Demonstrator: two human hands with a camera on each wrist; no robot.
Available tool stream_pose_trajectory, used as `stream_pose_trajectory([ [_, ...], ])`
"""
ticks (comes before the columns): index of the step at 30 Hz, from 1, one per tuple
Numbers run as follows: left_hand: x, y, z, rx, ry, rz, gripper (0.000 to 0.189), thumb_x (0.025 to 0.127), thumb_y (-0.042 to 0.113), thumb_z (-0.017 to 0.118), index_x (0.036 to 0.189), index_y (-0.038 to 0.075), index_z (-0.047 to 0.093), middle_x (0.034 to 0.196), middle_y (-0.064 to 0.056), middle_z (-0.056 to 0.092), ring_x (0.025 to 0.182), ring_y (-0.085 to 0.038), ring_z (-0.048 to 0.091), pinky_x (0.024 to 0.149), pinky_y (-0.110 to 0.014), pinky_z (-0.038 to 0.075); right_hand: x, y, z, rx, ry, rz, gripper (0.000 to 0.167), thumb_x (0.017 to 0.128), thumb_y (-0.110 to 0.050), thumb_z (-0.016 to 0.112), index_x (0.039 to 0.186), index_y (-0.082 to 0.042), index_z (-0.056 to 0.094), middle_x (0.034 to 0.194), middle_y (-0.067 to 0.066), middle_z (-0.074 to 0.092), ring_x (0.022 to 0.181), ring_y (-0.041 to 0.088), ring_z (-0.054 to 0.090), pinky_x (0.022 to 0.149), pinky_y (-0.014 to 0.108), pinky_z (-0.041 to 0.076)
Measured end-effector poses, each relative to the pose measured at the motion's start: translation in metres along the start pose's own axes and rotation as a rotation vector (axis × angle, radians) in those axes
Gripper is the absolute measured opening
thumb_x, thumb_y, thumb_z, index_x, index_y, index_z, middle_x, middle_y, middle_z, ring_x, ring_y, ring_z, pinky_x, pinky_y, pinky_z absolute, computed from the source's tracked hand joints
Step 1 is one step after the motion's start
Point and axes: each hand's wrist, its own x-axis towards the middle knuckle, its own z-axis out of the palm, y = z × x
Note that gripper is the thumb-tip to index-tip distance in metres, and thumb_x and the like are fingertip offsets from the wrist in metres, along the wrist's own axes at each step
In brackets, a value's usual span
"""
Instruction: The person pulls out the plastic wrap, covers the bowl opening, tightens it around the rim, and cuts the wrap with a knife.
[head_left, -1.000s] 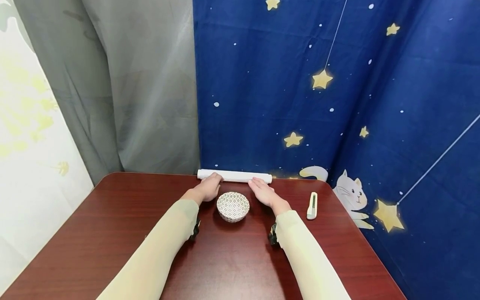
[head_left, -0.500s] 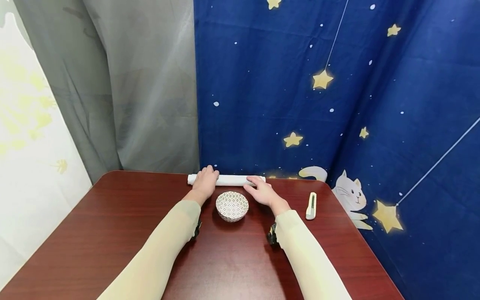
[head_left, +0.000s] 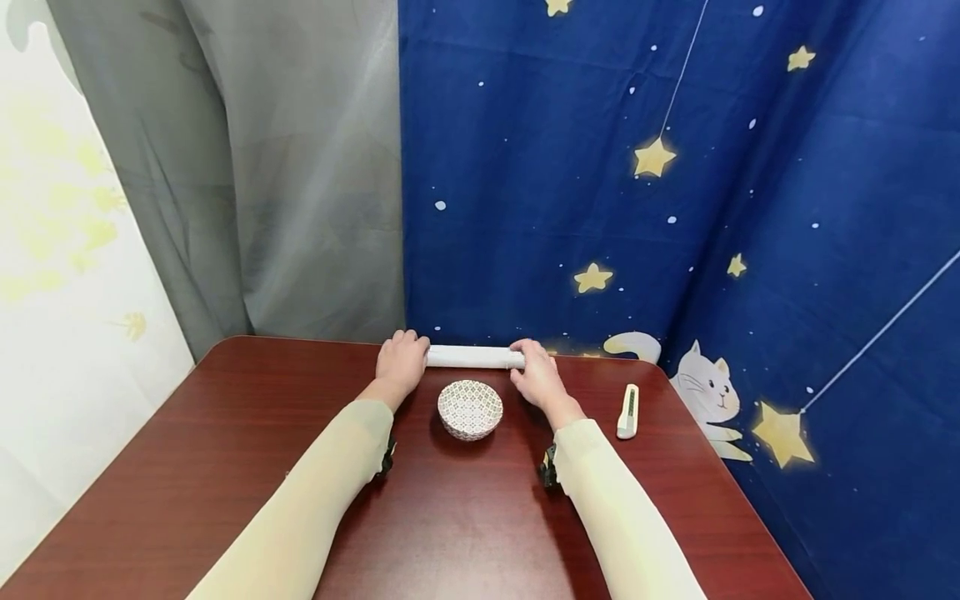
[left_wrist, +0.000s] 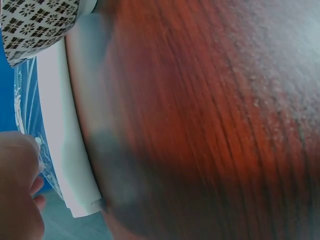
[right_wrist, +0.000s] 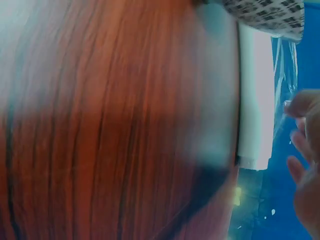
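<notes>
A white roll of cling film (head_left: 474,357) lies along the far edge of the table, beyond a small patterned bowl (head_left: 470,408). My left hand (head_left: 402,362) is over the roll's left end and my right hand (head_left: 538,373) is at its right end. Clear film (left_wrist: 31,95) shows beside the roll in the left wrist view, where the left fingertips pinch its crumpled edge. In the right wrist view, the clear film (right_wrist: 286,65) reaches my right fingertips, which pinch it just off the roll. Parts of both hands are cut off in the wrist views.
A white box cutter (head_left: 628,412) lies on the reddish-brown table (head_left: 450,533), right of my right arm. Behind the far edge hang a grey curtain (head_left: 322,183) and a blue starry curtain (head_left: 525,183). A dark wrist camera (head_left: 549,467) sits under the right sleeve.
My hands have spread apart to the two ends of the roll, left hand leftward, right hand rightward. The roll came slightly left and nearer earlier. Bowl and box cutter stay put.
</notes>
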Motion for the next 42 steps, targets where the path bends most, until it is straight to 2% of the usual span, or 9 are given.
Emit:
stream_pose_trajectory([
  [3,-0.002,-0.003,-0.002,-0.091,-0.005,-0.008,0.022,0.112,0.019,0.058,0.122,0.008,0.074,0.12,-0.017,0.066,0.107,-0.037,0.065,0.09,-0.054,0.06,0.001,-0.001,0.003,-0.081,0.017,0.113,0.056,0.097,-0.014,0.082,0.146,-0.01,0.055,0.142,0.021,0.058,0.126,0.041,0.066,0.109,0.056,0.053],
  [6,-0.003,-0.007,-0.002,-0.203,-0.043,-0.016,0.018,0.111,0.015,0.058,0.119,0.006,0.07,0.118,-0.017,0.069,0.105,-0.038,0.071,0.091,-0.056,0.062,0.001,-0.003,0.006,-0.2,-0.066,0.19,0.056,0.098,-0.026,0.084,0.148,-0.018,0.059,0.144,0.02,0.06,0.119,0.042,0.072,0.099,0.057,0.059],
  [13,-0.002,-0.012,0.0,-0.332,-0.076,0.026,0.011,0.106,0.011,0.066,0.112,0.002,0.07,0.112,-0.017,0.072,0.105,-0.035,0.069,0.098,-0.05,0.058,0.007,0.001,0.008,-0.3,-0.084,0.208,0.017,0.104,-0.03,0.076,0.119,-0.026,0.083,0.124,0.005,0.082,0.113,0.033,0.078,0.091,0.054,0.062],
  [20,-0.002,-0.003,-0.003,-0.217,-0.063,-0.07,0.016,0.102,0.014,0.077,0.104,0.005,0.064,0.105,-0.015,0.068,0.097,-0.035,0.07,0.087,-0.05,0.06,0.012,0.002,0.002,-0.2,-0.024,0.174,0.018,0.108,-0.027,0.069,0.116,-0.018,0.083,0.121,0.009,0.082,0.11,0.034,0.076,0.098,0.051,0.061],
  [28,-0.005,0.005,-0.008,-0.159,-0.039,-0.087,0.021,0.107,0.014,0.067,0.121,-0.001,0.069,0.123,-0.022,0.065,0.12,-0.041,0.067,0.103,-0.054,0.059,0.012,0.0,-0.002,-0.081,0.054,0.156,0.018,0.103,-0.024,0.076,0.112,-0.013,0.087,0.119,0.01,0.084,0.117,0.035,0.077,0.104,0.048,0.06],
  [33,0.002,-0.009,0.002,-0.189,-0.033,-0.037,0.021,0.108,0.016,0.066,0.118,0.0,0.074,0.122,-0.021,0.063,0.111,-0.039,0.07,0.097,-0.053,0.061,0.014,-0.002,-0.004,-0.026,0.076,0.165,0.018,0.104,-0.025,0.077,0.112,-0.013,0.087,0.119,0.01,0.084,0.118,0.034,0.076,0.104,0.048,0.059],
  [38,0.029,-0.042,0.043,-0.161,0.035,-0.045,0.017,0.105,0.019,0.069,0.118,0.008,0.074,0.117,-0.015,0.066,0.101,-0.038,0.072,0.088,-0.059,0.061,0.015,-0.004,-0.008,0.017,0.087,0.185,0.019,0.104,-0.027,0.076,0.113,-0.014,0.087,0.116,0.008,0.084,0.116,0.032,0.075,0.104,0.047,0.059],
  [40,0.032,-0.047,0.042,-0.158,0.031,-0.07,0.015,0.105,0.016,0.069,0.116,0.008,0.076,0.116,-0.016,0.067,0.1,-0.04,0.072,0.087,-0.062,0.061,0.016,-0.004,-0.008,0.028,0.096,0.189,0.02,0.105,-0.027,0.075,0.114,-0.013,0.086,0.115,0.007,0.084,0.116,0.032,0.075,0.104,0.047,0.059],
  [42,0.026,-0.043,0.026,-0.174,0.024,-0.084,0.016,0.105,0.016,0.068,0.116,0.008,0.077,0.115,-0.017,0.068,0.1,-0.042,0.073,0.086,-0.062,0.062,0.016,-0.004,-0.009,0.042,0.101,0.195,0.021,0.105,-0.028,0.074,0.115,-0.013,0.086,0.115,0.007,0.085,0.118,0.032,0.075,0.105,0.046,0.059],
])
